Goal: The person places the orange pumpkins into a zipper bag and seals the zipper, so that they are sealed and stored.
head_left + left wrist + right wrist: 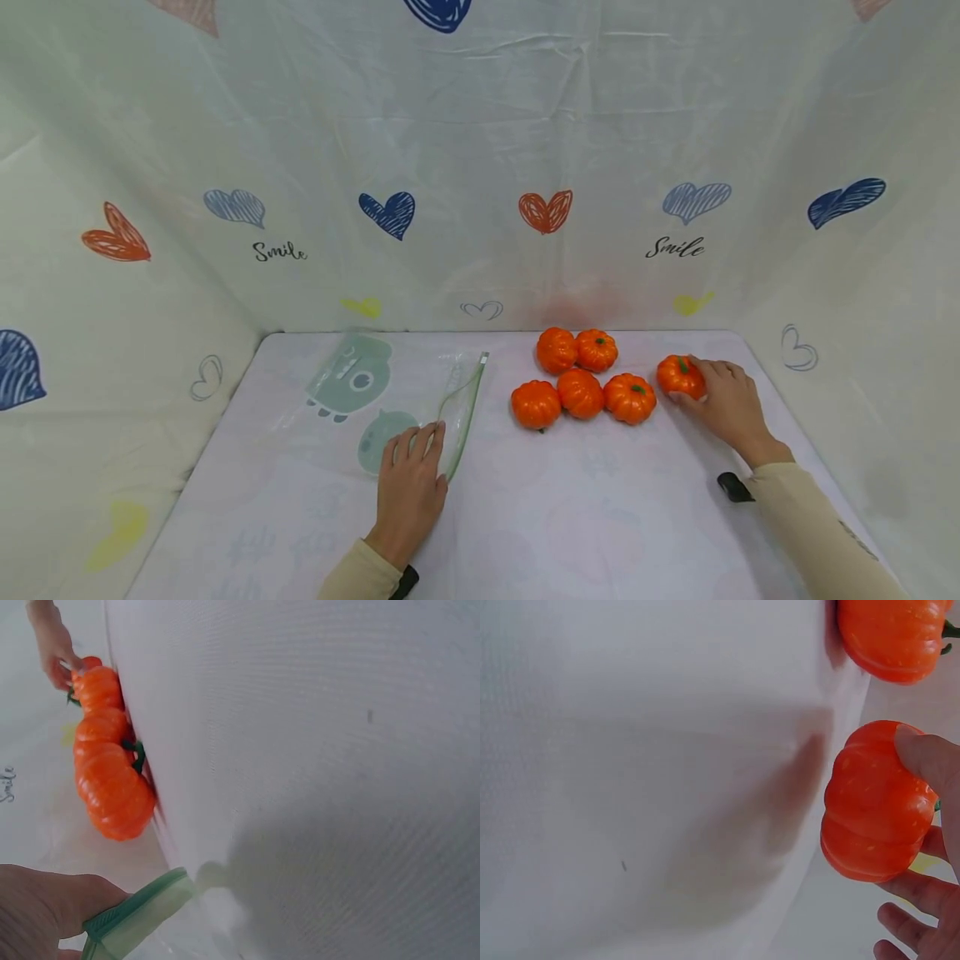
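Note:
At the right of the head view my right hand [727, 408] grips a small orange pumpkin [681, 377] with a green stem. Thumb and fingers lie on opposite sides of this pumpkin [877, 806] in the right wrist view. My left hand [411, 492] holds the edge of a clear zip bag [348, 375] printed with pale green cartoon figures, which lies flat on the table. The bag's green zip edge [142, 904] passes by the left thumb in the left wrist view; its mouth gapes a little. Most left fingertips are hidden there.
Several more orange pumpkins [581, 393] stand close together between the bag and my right hand. The white-covered table [570, 517] ends at a hanging cloth [480, 142] printed with hearts, which also runs along both sides.

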The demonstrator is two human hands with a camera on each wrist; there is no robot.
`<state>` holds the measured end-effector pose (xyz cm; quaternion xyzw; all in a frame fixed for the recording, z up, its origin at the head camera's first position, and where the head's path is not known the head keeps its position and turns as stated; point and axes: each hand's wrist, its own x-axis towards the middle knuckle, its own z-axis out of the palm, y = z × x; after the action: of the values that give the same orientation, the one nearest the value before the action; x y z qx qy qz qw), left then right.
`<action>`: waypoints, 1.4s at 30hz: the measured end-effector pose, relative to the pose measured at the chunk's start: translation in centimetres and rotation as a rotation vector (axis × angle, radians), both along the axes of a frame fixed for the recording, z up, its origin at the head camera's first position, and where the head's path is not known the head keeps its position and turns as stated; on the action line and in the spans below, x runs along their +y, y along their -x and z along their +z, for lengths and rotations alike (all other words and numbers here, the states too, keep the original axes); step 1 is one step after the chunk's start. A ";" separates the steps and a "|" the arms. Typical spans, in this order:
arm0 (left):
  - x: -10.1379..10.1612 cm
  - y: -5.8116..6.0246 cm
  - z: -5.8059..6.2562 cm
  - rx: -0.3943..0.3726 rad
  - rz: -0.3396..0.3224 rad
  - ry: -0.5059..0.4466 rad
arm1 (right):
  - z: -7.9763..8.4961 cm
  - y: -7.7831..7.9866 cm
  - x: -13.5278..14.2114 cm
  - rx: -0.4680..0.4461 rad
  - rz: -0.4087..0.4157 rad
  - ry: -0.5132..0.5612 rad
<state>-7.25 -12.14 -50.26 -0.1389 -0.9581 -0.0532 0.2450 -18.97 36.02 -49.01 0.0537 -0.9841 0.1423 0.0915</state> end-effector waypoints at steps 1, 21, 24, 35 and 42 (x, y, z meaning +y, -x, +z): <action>0.0 0.0 0.0 0.001 0.000 -0.001 | 0.1 0.0 0.0 0.004 -0.002 0.001; 0.1 0.6 0.2 -0.049 0.002 -0.059 | 4.2 -1.6 -3.5 0.097 0.050 -0.005; 0.1 0.7 0.2 -0.044 -0.002 -0.062 | 4.9 -2.0 -4.4 0.106 0.071 -0.014; 0.1 0.9 0.2 -0.053 -0.002 -0.046 | 6.1 -2.9 -7.8 0.183 0.192 -0.025; 0.2 1.0 0.4 -0.067 0.003 -0.038 | 6.5 -3.4 -10.1 0.191 0.261 -0.016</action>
<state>-8.21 -11.97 -49.90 -0.1309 -0.9647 -0.0758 0.2155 -15.53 25.94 -42.53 0.1951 -0.9567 0.1393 0.1651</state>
